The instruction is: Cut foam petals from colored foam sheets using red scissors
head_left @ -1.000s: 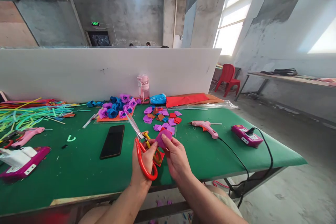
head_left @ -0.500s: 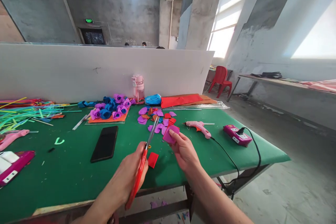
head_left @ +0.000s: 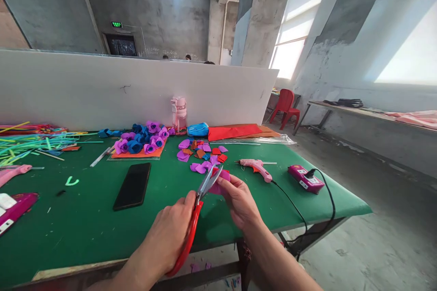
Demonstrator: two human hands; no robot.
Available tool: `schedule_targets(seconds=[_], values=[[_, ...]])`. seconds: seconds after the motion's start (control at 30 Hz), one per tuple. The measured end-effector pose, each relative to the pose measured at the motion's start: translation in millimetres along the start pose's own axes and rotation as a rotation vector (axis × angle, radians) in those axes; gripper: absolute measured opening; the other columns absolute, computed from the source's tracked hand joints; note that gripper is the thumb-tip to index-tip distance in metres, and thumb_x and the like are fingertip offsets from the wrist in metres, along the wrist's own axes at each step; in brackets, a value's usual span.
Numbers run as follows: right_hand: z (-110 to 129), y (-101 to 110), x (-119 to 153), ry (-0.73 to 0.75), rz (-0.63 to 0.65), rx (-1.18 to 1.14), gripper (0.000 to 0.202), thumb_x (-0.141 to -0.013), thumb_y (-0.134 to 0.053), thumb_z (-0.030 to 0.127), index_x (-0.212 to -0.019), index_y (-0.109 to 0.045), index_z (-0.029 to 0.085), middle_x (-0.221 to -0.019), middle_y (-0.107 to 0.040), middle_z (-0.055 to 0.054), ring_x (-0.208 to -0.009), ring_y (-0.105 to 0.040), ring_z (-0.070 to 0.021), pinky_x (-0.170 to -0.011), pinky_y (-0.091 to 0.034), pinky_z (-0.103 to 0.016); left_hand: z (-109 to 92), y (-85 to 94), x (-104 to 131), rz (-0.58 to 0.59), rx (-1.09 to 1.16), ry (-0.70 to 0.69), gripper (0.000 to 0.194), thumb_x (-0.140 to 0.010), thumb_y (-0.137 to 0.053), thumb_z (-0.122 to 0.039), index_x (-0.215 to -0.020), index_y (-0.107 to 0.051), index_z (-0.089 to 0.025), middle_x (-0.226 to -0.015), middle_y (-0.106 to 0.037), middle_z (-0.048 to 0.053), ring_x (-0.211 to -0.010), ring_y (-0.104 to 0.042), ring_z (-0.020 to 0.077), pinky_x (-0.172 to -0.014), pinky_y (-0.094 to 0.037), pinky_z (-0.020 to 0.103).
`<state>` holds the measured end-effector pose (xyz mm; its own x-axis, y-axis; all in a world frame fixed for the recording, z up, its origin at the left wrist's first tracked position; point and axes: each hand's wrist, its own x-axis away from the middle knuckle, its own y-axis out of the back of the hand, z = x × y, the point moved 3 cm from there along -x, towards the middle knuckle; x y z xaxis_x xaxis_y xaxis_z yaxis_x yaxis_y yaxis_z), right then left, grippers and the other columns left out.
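My left hand (head_left: 170, 234) is closed around the red handles of the scissors (head_left: 190, 242). Their blades are parted, with a purple piece (head_left: 216, 187) between or right against them. That purple piece is pinched in the fingers of my right hand (head_left: 241, 200), and a bit of red shows behind it. Just beyond the blades, cut purple, red, brown and blue pieces (head_left: 199, 168) are scattered on the green table (head_left: 85, 227). A pink glue gun (head_left: 258, 167) lies to the right of my right hand.
Left of the scissors lies a black phone (head_left: 132, 186). Behind it are purple and blue flowers (head_left: 136, 140) on an orange sheet. A pink bottle (head_left: 179, 114) stands by the white board (head_left: 136, 86). A corded magenta power strip (head_left: 306, 178) is at right.
The scissors have opened and come up against the purple piece, which has turned and moved slightly down and left. The small red piece beside the scissors is no longer visible. The view has shifted slightly.
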<state>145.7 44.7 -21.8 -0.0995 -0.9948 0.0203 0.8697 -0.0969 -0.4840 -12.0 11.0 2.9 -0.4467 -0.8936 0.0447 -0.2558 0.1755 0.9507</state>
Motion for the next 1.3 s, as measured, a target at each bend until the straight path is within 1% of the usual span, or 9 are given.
schedule_targets(seconds=[0.17, 0.3, 0.5, 0.77, 1.0, 1.3], values=[[1, -2, 0, -0.008, 0.013, -0.019, 0.023, -0.059, -0.079, 0.034, -0.074, -0.074, 0.017, -0.068, -0.069, -0.001, -0.06, -0.056, -0.0109, -0.062, -0.044, -0.023, 1, -2.6, -3, -0.004, -0.016, 0.003, 0.021, -0.081, -0.037, -0.01, -0.097, -0.039, -0.023, -0.083, -0.062, 0.004, -0.061, -0.06, 0.0196, -0.049, -0.023, 0.026], [-1, -3, 0, -0.014, 0.029, -0.055, 0.023, -0.06, -0.079, 0.032, -0.076, -0.074, 0.017, -0.071, -0.07, -0.001, -0.063, -0.057, -0.011, -0.064, -0.044, -0.022, 4, -7.6, -5, -0.042, 0.01, -0.018, 0.019, -0.081, -0.039, -0.011, -0.096, -0.038, -0.023, -0.079, -0.062, 0.002, -0.055, -0.056, 0.0174, -0.047, -0.022, 0.025], [-2, -3, 0, -0.009, 0.009, -0.047, 0.022, -0.06, -0.079, 0.033, -0.076, -0.074, 0.018, -0.069, -0.07, -0.001, -0.06, -0.058, -0.0121, -0.064, -0.045, -0.024, 6, -12.0, -5, -0.063, -0.001, -0.022, 0.03, -0.079, -0.036, -0.005, -0.102, -0.036, -0.024, -0.078, -0.063, 0.002, -0.057, -0.059, 0.0181, -0.047, -0.022, 0.025], [-3, -2, -2, -0.003, 0.009, -0.06, 0.023, -0.061, -0.079, 0.031, -0.078, -0.075, 0.017, -0.07, -0.07, 0.0, -0.061, -0.058, -0.0106, -0.063, -0.045, -0.022, 4, -12.2, -7, -0.063, -0.021, -0.034, 0.023, -0.081, -0.035, -0.008, -0.099, -0.037, -0.023, -0.073, -0.062, 0.002, -0.054, -0.058, 0.0188, -0.046, -0.019, 0.026], [-4, -1, -2, 0.001, 0.025, -0.061, 0.021, -0.063, -0.078, 0.031, -0.078, -0.075, 0.018, -0.072, -0.071, 0.0, -0.061, -0.058, -0.0098, -0.064, -0.045, -0.021, 5, -13.2, -6, -0.059, -0.024, -0.026, 0.024, -0.082, -0.034, -0.007, -0.1, -0.036, -0.023, -0.069, -0.061, 0.001, -0.053, -0.058, 0.0194, -0.046, -0.019, 0.025], [-1, 1, -2, -0.003, 0.022, -0.027, 0.022, -0.061, -0.079, 0.032, -0.077, -0.074, 0.018, -0.071, -0.071, -0.002, -0.061, -0.059, -0.0125, -0.063, -0.046, -0.024, 6, -15.5, -8, -0.053, -0.026, -0.024, 0.022, -0.082, -0.032, -0.006, -0.096, -0.036, -0.023, -0.062, -0.057, -0.001, -0.05, -0.055, 0.0189, -0.045, -0.018, 0.025]])
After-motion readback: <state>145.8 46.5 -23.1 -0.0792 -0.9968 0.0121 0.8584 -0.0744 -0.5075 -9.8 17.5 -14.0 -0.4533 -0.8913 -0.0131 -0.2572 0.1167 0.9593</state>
